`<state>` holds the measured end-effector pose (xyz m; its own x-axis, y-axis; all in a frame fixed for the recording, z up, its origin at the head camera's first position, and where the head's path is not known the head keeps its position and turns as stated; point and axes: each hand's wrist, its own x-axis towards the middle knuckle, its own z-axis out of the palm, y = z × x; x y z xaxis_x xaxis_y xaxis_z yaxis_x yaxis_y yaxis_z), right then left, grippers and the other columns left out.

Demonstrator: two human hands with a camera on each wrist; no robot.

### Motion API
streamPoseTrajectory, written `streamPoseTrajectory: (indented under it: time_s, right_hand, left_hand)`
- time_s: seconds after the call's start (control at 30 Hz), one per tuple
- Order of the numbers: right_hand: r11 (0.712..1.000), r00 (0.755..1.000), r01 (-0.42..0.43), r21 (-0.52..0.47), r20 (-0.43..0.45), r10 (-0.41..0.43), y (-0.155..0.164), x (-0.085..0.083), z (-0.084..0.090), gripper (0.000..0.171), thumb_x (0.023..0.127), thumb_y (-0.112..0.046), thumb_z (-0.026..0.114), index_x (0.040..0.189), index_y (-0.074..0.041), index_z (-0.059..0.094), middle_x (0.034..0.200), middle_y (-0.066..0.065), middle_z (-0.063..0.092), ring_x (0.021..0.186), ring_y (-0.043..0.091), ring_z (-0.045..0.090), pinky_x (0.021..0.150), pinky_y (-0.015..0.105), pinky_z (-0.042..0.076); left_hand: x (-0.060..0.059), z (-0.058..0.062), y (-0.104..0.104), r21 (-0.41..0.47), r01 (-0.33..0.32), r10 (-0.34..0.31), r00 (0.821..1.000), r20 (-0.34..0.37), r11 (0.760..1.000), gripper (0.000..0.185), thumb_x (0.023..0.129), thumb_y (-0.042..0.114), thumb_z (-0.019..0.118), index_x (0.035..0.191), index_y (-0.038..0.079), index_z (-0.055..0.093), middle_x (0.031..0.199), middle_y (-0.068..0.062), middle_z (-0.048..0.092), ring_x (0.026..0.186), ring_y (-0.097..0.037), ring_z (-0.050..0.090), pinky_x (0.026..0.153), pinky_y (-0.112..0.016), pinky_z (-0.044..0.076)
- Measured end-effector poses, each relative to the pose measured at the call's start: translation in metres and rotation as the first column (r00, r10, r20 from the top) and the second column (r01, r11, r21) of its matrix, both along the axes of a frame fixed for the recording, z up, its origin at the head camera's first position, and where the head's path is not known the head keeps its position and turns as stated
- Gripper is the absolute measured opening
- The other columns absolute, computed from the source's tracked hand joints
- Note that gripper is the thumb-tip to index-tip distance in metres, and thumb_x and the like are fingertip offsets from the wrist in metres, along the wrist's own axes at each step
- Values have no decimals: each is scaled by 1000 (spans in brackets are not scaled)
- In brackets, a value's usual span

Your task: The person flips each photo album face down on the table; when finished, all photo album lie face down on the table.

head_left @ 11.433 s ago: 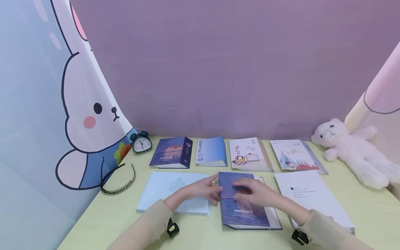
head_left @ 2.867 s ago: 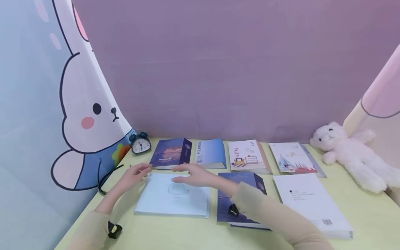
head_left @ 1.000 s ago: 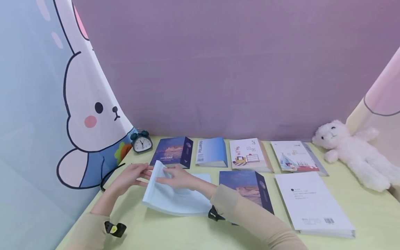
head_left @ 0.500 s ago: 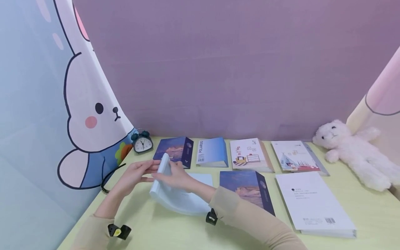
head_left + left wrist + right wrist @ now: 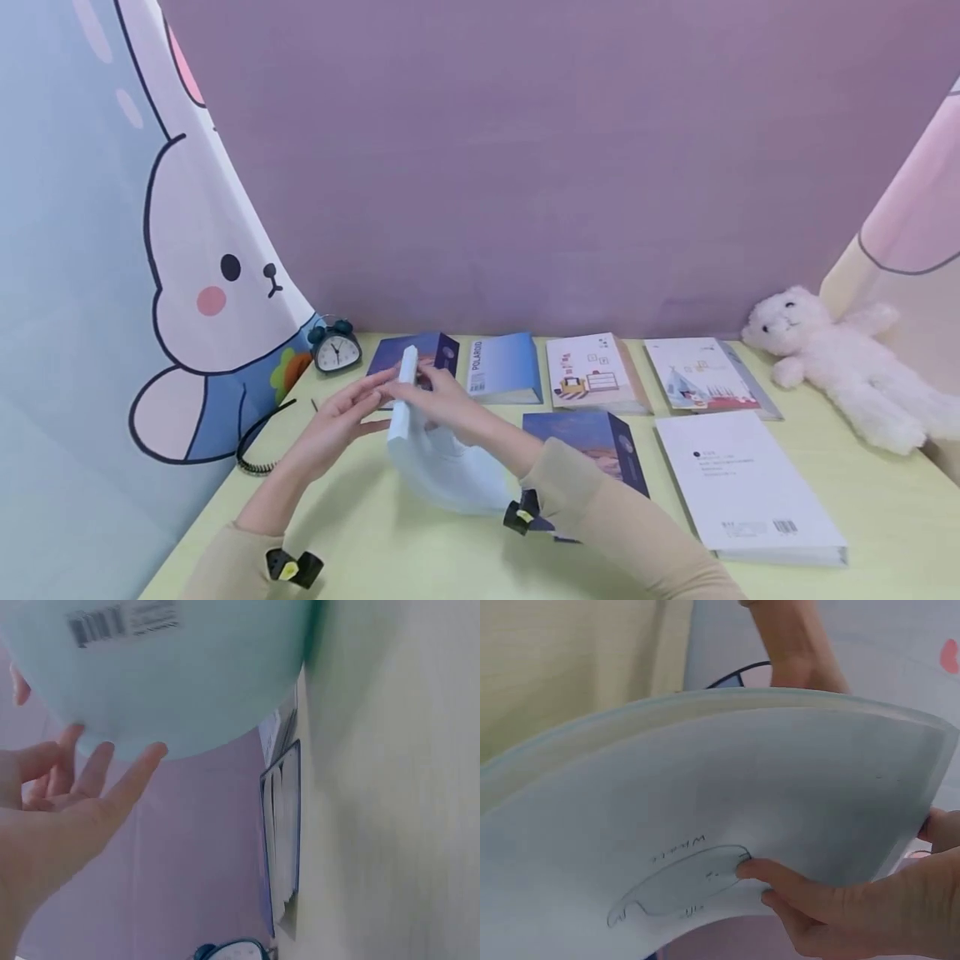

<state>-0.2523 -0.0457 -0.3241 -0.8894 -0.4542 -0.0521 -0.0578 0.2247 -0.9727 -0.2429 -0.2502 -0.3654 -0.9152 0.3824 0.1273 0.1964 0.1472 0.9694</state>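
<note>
A thin light-blue book [image 5: 457, 479] with a whale drawing on its cover bends upward, its left edge raised off the table. My right hand [image 5: 457, 412] grips that raised edge; in the right wrist view, fingers [image 5: 821, 900] press on the cover by the whale. My left hand [image 5: 333, 433] is at the outer side of the same edge. Its fairly straight fingertips [image 5: 154, 752] touch the back cover [image 5: 187, 682], which carries a barcode. Just right of the book lies a dark blue photo album [image 5: 577, 437], partly covered by my right sleeve.
A white book [image 5: 750, 487] lies at the right. Along the back stand a purple album [image 5: 382, 350], a blue Polaroid album [image 5: 506, 367] and two illustrated books [image 5: 600, 375]. An alarm clock [image 5: 335, 348], hairband [image 5: 258, 468] and white plush toy [image 5: 832, 358] flank them.
The light-blue book lay flat about three seconds ago; its left edge has since risen and swung right. Both hands have followed it rightward. Much earlier, they were at the dark blue photo album.
</note>
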Motion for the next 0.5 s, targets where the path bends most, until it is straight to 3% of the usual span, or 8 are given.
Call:
streamPoseTrajectory:
  time_s: [0.17, 0.3, 0.5]
  right_hand:
    - [994, 999, -44, -102, -2, 44, 16, -4, 14, 62, 90, -41, 60, 141, -13, 41, 134, 11, 50, 113, 27, 55, 83, 47, 55]
    - [991, 998, -54, -124, 5, 55, 27, -6, 25, 61, 90, -38, 60, 141, -12, 41, 133, 12, 51, 111, 25, 56, 84, 44, 55]
    - [994, 998, -54, -94, 29, 57, 40, -5, 37, 60, 91, -34, 58, 143, -10, 38, 133, 12, 51, 105, 24, 57, 78, 39, 56]
  left_hand:
    - [5, 8, 12, 53, 70, -65, 994, -86, 996, 48, 101, 26, 42, 147, 17, 31, 151, -8, 33, 125, -6, 49, 97, -36, 48]
    - [12, 17, 24, 29, 89, -84, 983, -163, 996, 49, 102, 20, 41, 148, 11, 27, 153, -12, 28, 129, -6, 45, 100, -36, 45]
    - [13, 21, 35, -17, 58, -60, 985, -161, 998, 52, 100, 25, 44, 148, 15, 27, 153, -7, 28, 135, -3, 33, 105, -25, 39]
